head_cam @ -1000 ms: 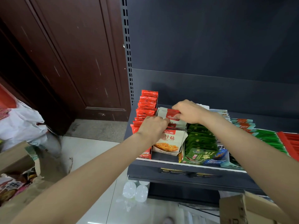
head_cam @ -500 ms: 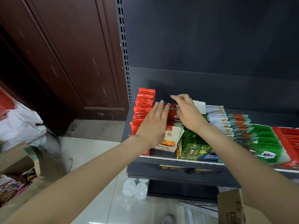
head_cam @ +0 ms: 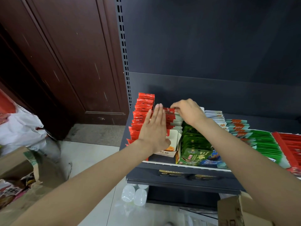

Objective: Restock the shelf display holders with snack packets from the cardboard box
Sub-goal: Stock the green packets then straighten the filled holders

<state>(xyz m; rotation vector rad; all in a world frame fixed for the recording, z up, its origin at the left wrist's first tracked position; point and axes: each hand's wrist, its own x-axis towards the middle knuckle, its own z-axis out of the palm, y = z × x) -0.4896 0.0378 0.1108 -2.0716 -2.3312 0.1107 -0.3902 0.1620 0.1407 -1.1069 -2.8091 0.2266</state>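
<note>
A white display holder (head_cam: 176, 141) with an orange snack picture stands on the dark shelf (head_cam: 182, 175). It holds a row of red-and-white snack packets (head_cam: 172, 119). My left hand (head_cam: 154, 129) lies flat with straight fingers against the left side of that row. At the back of the row, my right hand (head_cam: 187, 111) pinches the top edge of the rearmost packets. A torn cardboard box (head_cam: 17, 175) with mixed packets sits on the floor at the lower left.
Red packets (head_cam: 143, 111) stand left of the holder, green packets (head_cam: 193, 141) right of it, then more rows of white, green and red packets. A second cardboard box (head_cam: 241, 209) is at the lower right. Clear bottles (head_cam: 135, 194) lie under the shelf. A white bag (head_cam: 21, 128) sits by the brown door.
A second ago both hands gripped a packet above the holder. The packet now stands in the row, my left hand has flattened against the row, and my right hand has moved to the back.
</note>
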